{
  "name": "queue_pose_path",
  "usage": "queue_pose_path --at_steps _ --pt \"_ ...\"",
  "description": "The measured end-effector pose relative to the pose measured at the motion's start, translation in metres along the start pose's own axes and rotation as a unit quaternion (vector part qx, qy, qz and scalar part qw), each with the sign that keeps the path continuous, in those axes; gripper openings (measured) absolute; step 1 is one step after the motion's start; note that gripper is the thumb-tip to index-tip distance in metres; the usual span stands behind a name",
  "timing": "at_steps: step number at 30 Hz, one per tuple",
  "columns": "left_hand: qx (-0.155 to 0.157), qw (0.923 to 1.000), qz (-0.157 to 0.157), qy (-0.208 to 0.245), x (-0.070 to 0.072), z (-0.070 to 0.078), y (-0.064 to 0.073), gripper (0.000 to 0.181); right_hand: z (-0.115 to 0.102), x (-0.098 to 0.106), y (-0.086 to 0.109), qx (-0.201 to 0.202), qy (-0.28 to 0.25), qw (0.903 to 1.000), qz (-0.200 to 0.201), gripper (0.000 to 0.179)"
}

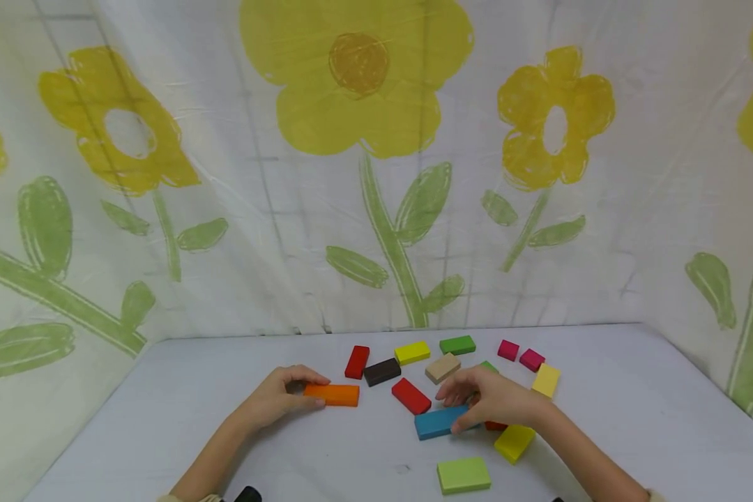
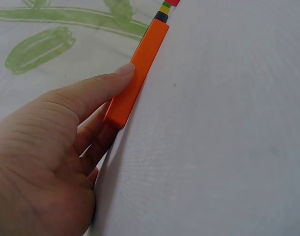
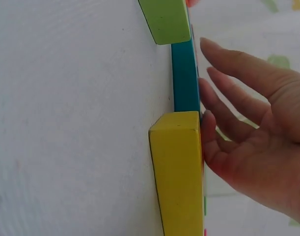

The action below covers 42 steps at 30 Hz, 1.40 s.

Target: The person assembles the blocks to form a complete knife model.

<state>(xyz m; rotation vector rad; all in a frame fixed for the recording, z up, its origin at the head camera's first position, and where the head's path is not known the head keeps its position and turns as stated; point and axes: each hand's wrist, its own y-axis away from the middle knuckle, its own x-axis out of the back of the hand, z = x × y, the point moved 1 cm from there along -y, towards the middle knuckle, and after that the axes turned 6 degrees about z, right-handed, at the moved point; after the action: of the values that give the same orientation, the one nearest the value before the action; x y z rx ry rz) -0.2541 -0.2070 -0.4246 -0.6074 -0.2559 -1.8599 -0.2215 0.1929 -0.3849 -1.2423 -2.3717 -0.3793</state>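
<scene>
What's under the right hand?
Under the right hand, much of a blue block and a sliver of a reddish block show. The hand covers parts of both; anything wholly hidden can't be seen.

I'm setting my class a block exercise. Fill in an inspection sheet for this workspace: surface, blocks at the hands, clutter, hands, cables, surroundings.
Surface: white tabletop, with a small faint mark beside the light green block.
Blocks at the hands: orange block and blue block.
Clutter: other loose blocks, including a dark block and a tan block; some partly hidden by the right hand.
Hands: left hand pinches the orange block; right hand is at the blue block, fingers relaxed, contact unclear.
Cables: nothing seen.
Surroundings: white backdrop printed with yellow flowers and green leaves.
</scene>
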Motion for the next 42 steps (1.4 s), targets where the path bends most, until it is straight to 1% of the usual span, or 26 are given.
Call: queue_pose_path --at_steps 1,4,6,8,11,13,16,18,21,22,23,26,28,33,34,35,36,37,39,40,42 --pt "0.001 1.0 0.0 -0.001 0.0 0.0 0.0 0.028 0.001 0.0 0.0 -0.002 0.005 1.0 -0.001 0.034" --pt "0.004 1.0 -0.002 0.005 0.0 0.0 0.0 0.028 0.04 0.003 -0.013 -0.007 0.012 0.9999 -0.005 0.034" --pt "0.003 0.9999 -0.002 0.01 0.0 0.001 0.0 0.029 0.051 0.004 -0.015 0.007 0.032 0.9994 -0.007 0.033" --pt "0.001 0.9999 -0.003 0.012 0.0 0.001 0.001 0.029 0.059 0.005 -0.017 0.015 0.038 0.9991 -0.008 0.033" --pt "0.002 1.0 -0.002 0.007 -0.001 0.001 0.0 0.029 0.031 0.002 -0.008 0.023 0.065 0.9976 -0.005 0.031" --pt "0.004 1.0 -0.001 0.001 -0.001 0.0 -0.001 0.028 0.025 0.001 -0.006 0.018 0.06 0.998 -0.003 0.031" --pt "0.006 1.0 -0.001 -0.004 0.0 0.0 -0.001 0.028 0.018 -0.001 -0.004 0.023 0.066 0.9975 -0.001 0.031" --pt "0.003 1.0 0.0 -0.007 0.0 0.0 0.0 0.028 0.011 -0.004 -0.003 0.022 0.05 0.9985 0.006 0.028" --pt "-0.001 1.0 0.0 -0.009 0.0 0.001 0.001 0.028 0.004 -0.009 -0.002 0.009 0.043 0.999 0.011 0.026" --pt "-0.003 1.0 0.0 -0.01 0.0 0.001 0.001 0.028 0.003 -0.01 -0.002 0.006 0.044 0.9989 0.014 0.026" --pt "-0.003 0.9999 0.0 -0.01 0.001 0.001 0.001 0.029 0.005 -0.011 -0.003 0.013 0.048 0.9986 0.016 0.026" --pt "0.0 0.9999 -0.002 -0.012 0.0 0.001 0.001 0.029 0.006 -0.014 -0.005 0.016 0.052 0.9983 0.017 0.027" --pt "0.001 0.9999 -0.002 -0.012 0.0 0.0 0.0 0.028 0.01 -0.015 -0.007 0.023 0.057 0.9979 0.019 0.027" --pt "0.003 0.9999 -0.004 -0.01 0.001 0.0 -0.001 0.028 0.025 -0.018 -0.014 0.028 0.048 0.9981 0.028 0.029" --pt "0.003 0.9999 -0.004 -0.011 0.001 0.0 -0.001 0.028 0.026 -0.019 -0.016 0.022 0.046 0.9983 0.028 0.029" --pt "0.005 0.9999 -0.004 -0.012 0.001 0.0 -0.001 0.028 0.027 -0.019 -0.017 0.024 0.05 0.9981 0.028 0.03" --pt "0.006 0.9999 -0.004 -0.013 0.001 0.0 -0.001 0.028 0.026 -0.019 -0.018 0.025 0.051 0.998 0.029 0.03" --pt "0.007 0.9999 -0.003 -0.014 0.0 0.0 -0.001 0.028 0.02 -0.02 -0.017 0.015 0.048 0.9983 0.03 0.029" --pt "0.009 0.9999 -0.002 -0.014 0.0 0.0 -0.001 0.028 0.015 -0.021 -0.019 0.008 0.05 0.9982 0.034 0.028" --pt "0.009 0.9999 -0.003 -0.014 0.0 0.0 -0.001 0.028 0.008 -0.022 -0.018 0.002 0.053 0.9979 0.036 0.027" --pt "0.011 0.9999 -0.001 -0.013 -0.001 0.001 -0.001 0.028 0.001 -0.024 -0.02 -0.007 0.054 0.9976 0.043 0.026"
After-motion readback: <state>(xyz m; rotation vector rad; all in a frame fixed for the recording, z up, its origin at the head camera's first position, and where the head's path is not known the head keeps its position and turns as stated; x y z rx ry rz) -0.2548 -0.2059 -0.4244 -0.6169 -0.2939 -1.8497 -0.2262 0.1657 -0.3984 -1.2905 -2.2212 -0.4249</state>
